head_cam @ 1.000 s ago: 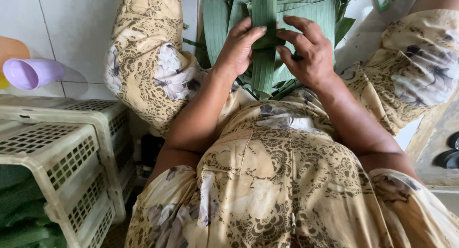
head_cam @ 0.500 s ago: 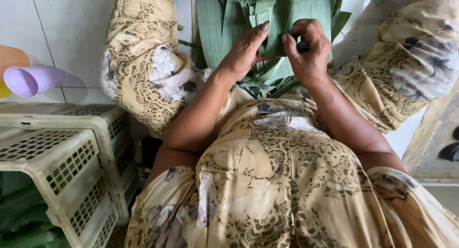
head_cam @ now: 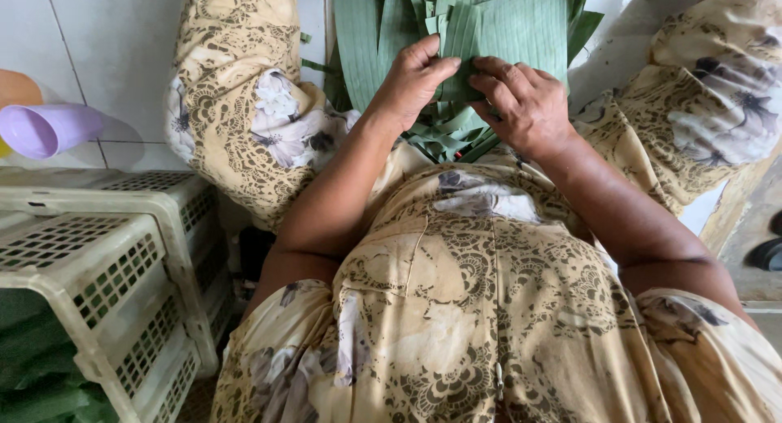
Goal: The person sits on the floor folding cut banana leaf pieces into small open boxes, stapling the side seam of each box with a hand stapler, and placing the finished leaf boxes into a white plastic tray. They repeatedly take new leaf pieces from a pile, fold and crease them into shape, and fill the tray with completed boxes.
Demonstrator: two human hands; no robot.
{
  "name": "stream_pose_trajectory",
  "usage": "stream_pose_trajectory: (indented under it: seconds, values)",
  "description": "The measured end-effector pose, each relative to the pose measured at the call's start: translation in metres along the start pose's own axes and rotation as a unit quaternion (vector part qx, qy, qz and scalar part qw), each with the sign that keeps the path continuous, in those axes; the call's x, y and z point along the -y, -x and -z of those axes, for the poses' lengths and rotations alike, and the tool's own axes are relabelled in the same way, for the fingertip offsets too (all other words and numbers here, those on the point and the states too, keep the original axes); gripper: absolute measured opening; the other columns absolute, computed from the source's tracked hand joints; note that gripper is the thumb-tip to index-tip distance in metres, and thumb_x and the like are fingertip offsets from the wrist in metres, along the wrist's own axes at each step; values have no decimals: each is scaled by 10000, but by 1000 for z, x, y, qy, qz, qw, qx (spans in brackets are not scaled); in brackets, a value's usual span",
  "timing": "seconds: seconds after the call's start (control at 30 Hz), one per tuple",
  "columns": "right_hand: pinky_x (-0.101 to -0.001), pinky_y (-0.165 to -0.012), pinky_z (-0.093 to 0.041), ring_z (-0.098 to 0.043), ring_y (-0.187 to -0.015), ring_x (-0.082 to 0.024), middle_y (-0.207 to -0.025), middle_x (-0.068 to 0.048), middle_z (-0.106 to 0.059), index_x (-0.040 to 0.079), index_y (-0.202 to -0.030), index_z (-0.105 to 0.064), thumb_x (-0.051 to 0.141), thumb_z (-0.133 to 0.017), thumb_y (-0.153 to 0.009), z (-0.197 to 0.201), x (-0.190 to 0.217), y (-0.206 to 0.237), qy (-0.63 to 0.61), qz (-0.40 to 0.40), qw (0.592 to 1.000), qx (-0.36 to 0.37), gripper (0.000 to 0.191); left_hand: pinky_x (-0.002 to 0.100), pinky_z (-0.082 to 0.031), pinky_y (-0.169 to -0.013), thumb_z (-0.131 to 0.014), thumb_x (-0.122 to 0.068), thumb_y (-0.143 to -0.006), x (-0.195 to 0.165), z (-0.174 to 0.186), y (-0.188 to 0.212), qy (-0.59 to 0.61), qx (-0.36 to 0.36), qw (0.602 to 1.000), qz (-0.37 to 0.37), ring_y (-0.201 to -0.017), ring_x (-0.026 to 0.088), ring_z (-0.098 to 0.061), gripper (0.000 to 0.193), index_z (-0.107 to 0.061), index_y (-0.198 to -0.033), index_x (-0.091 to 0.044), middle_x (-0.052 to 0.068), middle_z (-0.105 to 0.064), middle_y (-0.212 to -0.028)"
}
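Both hands pinch a folded green leaf strip at twelve o'clock: left hand grips its left edge, right hand its right, above the leaf pile; pale crates at eight o'clock

The person sits with knees apart, in a patterned beige dress. Both hands meet over a stack of green leaves lying between the knees. The left hand and the right hand pinch a folded leaf strip between fingers and thumbs. Trimmed leaf scraps lie under the wrists. At the left stand two slotted plastic crates, with a lilac cup beyond them on the white tiles.
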State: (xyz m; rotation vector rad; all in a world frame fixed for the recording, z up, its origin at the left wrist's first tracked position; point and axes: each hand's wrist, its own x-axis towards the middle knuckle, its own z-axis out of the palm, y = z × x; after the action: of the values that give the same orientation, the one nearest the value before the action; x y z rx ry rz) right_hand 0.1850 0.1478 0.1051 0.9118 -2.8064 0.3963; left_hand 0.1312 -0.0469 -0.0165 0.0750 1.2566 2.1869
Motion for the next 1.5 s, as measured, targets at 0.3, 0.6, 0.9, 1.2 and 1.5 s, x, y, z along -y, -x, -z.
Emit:
stream_pose_trajectory:
  seconds: [0.3, 0.6, 0.9, 1.2, 1.5]
  values:
    - [-356, -792, -591, -722, -944, -259, -1167, -124, -704, 36, -1285, -563, 51, -783, -964, -32, 2, 21, -197, -124, 968, -91, 389, 346, -597, -825, -525, -49, -937, -15, -6, 3, 257, 41, 962, 84, -971, 183, -716, 344, -634, -1262, -66, 110, -759, -1134]
    - [-260, -670, -468, -546, -741, -89, -877, -18, -657, 0, -1252, -638, 158, -643, -1135, -62, 5, 13, -446, -429, 774, -136, 197, 304, -652, -820, -733, -245, -1037, -22, -21, 8, -2, 26, 997, -67, -920, 113, -689, 348, -612, -1286, -33, 32, -705, -1042]
    - [-272, -857, -549, -635, -955, -80, -1080, -32, -714, -5, -1301, -606, 154, -799, -879, -18, -22, 15, -488, -315, 807, 107, 490, 338, -580, -687, -761, -279, -985, -30, -9, 14, -348, 98, 931, -52, -769, 152, -720, 291, -660, -1097, -30, 62, -769, -877]
    - [-343, -839, -593, -723, -951, -199, -1113, -68, -749, 98, -1270, -694, 239, -842, -913, -40, -51, 33, -228, -370, 893, 112, 411, 394, -610, -665, -580, -447, -1009, 16, 3, -5, -418, 35, 895, 152, -757, 277, -797, 380, -630, -1003, -70, 96, -764, -843]
    - [-394, -864, -560, -675, -1008, -258, -1183, -59, -713, 261, -1273, -696, 331, -665, -971, -51, -4, 17, -124, -201, 887, 397, 312, 540, -533, -732, -710, -351, -970, 63, 29, -29, -604, -86, 792, 32, -838, 440, -678, 342, -665, -850, -34, 200, -722, -851]
